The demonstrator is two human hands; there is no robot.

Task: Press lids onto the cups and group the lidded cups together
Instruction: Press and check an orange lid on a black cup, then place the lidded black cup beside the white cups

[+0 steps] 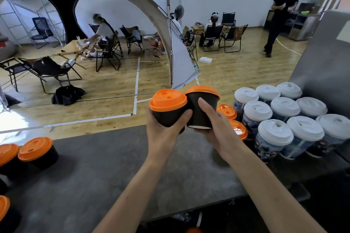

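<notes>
As I reach both bare arms out over the dull grey flat tabletop (pixel 106 166), each hand carries one cup in the air above its far edge. My left hand (pixel 163 132) is curled round a short black paper cup (pixel 167 117), thumb across the side facing me. The cup stands nearly upright, and a round orange plastic lid (pixel 167 100) sits on its rim. My right hand (pixel 214 128) wraps a second black paper cup (pixel 200 109) from below and the side, thumb laid up its wall. This cup tilts away from me, so its pale bottom rim shows, and its own orange lid (pixel 202 90) is on. The two cups meet side to side, as far as I can tell.

On the tabletop's right end stands a tight cluster of tall printed paper cups with white plastic lids (pixel 284 119), set in rows. Just beside that cluster, toward the tabletop's middle, sit two more orange-lidded black cups (pixel 227 112), partly hidden behind my right hand. At the tabletop's left end stand three further orange-lidded black cups (pixel 37 150), partly cut off by the picture's edge. Beyond the tabletop's far edge lies a wooden floor (pixel 106 85) with black folding chairs (pixel 108 51) and seated people.
</notes>
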